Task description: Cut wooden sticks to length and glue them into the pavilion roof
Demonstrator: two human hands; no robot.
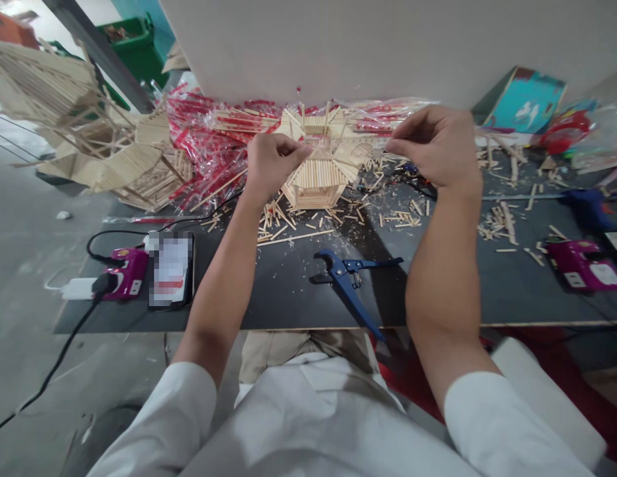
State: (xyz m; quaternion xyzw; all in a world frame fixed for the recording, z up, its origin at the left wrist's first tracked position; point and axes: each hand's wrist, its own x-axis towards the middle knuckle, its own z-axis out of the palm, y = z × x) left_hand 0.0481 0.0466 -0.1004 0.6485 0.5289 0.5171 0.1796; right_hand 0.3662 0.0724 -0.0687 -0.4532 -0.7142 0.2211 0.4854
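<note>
1. White shirt (288, 424): creased cloth, cut off at bottom.
2. Left hand (271, 160): thumb and fingertips pinched together, overlapping model's left side; can't tell if anything's gripped.
3. Right hand (445, 150): similar pinch, right of model; contents unclear.
4. Stick model (318, 175): pale wood, ribbed, angular, on dark table (288, 285); far part blurry.
5. Cutter (355, 298): blue, handles splayed.
6. Phone (171, 268): screen pixelated.

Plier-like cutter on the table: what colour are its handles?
Blue, both handles of the cutter; shows best in the head view, the only one.
</note>
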